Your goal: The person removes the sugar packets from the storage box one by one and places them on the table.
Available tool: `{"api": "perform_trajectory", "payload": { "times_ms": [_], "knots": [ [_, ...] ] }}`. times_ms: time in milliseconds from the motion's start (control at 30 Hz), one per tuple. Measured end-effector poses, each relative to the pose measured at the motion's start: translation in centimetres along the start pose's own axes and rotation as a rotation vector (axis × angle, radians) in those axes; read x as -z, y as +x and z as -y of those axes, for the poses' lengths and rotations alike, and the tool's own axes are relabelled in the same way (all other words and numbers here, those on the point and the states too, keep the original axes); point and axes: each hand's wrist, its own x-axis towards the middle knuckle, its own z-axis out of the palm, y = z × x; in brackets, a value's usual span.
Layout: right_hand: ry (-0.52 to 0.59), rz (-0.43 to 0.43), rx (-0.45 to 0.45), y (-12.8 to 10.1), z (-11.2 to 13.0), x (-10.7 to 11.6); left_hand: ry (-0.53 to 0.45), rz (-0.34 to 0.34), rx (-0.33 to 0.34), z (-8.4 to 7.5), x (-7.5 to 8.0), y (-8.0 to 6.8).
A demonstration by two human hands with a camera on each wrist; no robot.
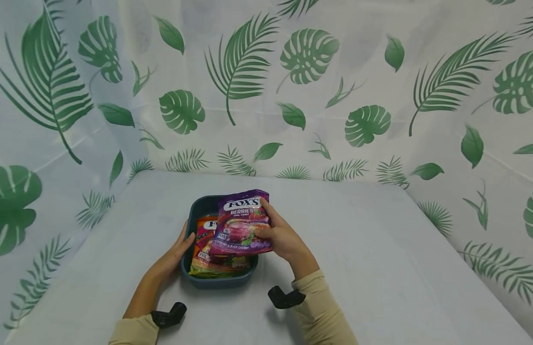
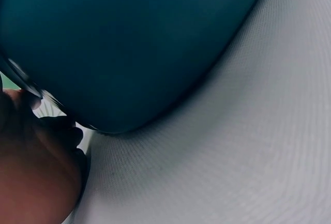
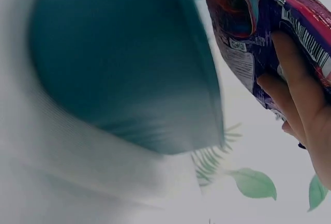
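My right hand (image 1: 287,239) grips a purple candy bag (image 1: 238,232), labelled FOX'S Berries, by its right side. The thumb is on the printed front; in the right wrist view, fingers (image 3: 297,74) lie against the back of the bag. The bag is above a dark teal plastic bin (image 1: 219,283), covering part of it. Inside the bin lies an orange and yellow FOX'S candy bag (image 1: 206,268), partly hidden behind the purple one. At the bin's left wall, my left hand (image 1: 173,256) holds the rim, thumb at the edge and fingers along the outside.
The bin stands on a white-covered table (image 1: 357,249). A white cloth with green leaf prints (image 1: 258,96) hangs at the back and both sides. Black wrist devices (image 1: 285,298) sit at both sleeve cuffs, close above the table.
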Motion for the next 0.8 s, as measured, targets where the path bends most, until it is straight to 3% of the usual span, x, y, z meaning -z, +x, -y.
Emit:
{"api": "perform_trajectory", "payload": {
  "times_ms": [267, 567, 800],
  "knots": [
    [0.089, -0.030, 0.098, -0.8, 1.4, 2.4, -0.008, 0.000, 0.012, -0.1, -0.2, 0.0],
    [0.247, -0.259, 0.131, -0.8, 1.9, 4.4, 0.007, -0.003, 0.033, -0.2, 0.1, 0.0],
    [0.301, -0.349, 0.123, -0.6, 1.2, 6.2, 0.008, -0.004, 0.024, 0.1, 0.0, 0.0]
  ]
}}
